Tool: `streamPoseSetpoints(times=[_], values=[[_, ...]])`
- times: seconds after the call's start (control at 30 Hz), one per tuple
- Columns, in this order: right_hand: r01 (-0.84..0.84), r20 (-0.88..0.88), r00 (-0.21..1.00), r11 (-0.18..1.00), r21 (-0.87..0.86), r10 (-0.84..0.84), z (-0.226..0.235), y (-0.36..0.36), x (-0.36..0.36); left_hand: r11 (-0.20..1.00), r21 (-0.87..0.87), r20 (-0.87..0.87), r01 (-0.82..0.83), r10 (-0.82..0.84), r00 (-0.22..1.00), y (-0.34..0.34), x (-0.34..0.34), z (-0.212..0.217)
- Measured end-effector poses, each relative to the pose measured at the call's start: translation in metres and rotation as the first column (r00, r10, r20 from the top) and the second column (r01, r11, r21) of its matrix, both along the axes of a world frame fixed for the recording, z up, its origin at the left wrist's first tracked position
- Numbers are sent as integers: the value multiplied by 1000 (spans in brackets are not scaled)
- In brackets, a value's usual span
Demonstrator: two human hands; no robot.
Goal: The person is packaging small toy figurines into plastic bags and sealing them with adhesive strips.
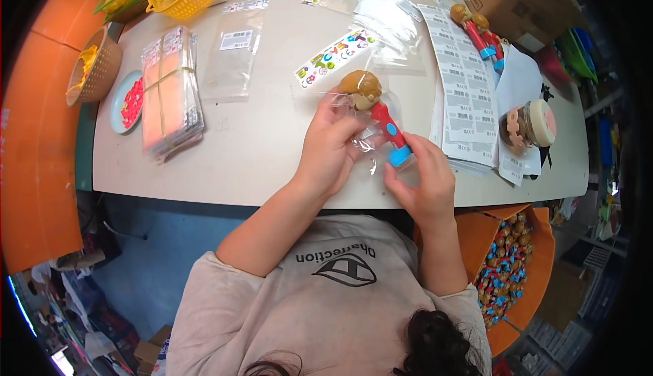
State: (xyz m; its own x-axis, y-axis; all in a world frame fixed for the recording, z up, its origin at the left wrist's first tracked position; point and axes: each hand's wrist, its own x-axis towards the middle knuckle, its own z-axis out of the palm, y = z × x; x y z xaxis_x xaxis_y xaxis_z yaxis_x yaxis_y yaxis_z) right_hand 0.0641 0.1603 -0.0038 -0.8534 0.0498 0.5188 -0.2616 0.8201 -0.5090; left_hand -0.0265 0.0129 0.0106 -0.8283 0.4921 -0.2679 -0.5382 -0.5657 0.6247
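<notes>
A small toy figure (381, 110) with a brown head, red body and blue base lies partly inside a clear plastic bag (371, 141) near the table's front edge. My left hand (330, 146) grips the bag and the toy's middle from the left. At the toy's blue end, my right hand (423, 180) pinches the bag's lower part. Both hands touch the same bagged toy.
On the grey table (258, 151) lie a banded bundle of packets (170, 93), empty clear bags (235, 59), a colourful sticker strip (333, 56), barcode label sheets (466, 97), two more toy figures (476, 29) and a round jar (530, 124). An orange bin of toys (507, 274) stands lower right.
</notes>
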Motion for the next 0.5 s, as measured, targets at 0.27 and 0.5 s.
streamPoseSetpoints(times=[0.27, 0.5], values=[[-94, 25, 995, 987, -129, 98, 0, 10, 0, 994, 15, -98, 106, -104, 990, -7, -3, 6], [-182, 21, 981, 960, -212, 191, 0, 14, -2, 986, 125, -146, 109, -90, 985, -6, -5, 8]])
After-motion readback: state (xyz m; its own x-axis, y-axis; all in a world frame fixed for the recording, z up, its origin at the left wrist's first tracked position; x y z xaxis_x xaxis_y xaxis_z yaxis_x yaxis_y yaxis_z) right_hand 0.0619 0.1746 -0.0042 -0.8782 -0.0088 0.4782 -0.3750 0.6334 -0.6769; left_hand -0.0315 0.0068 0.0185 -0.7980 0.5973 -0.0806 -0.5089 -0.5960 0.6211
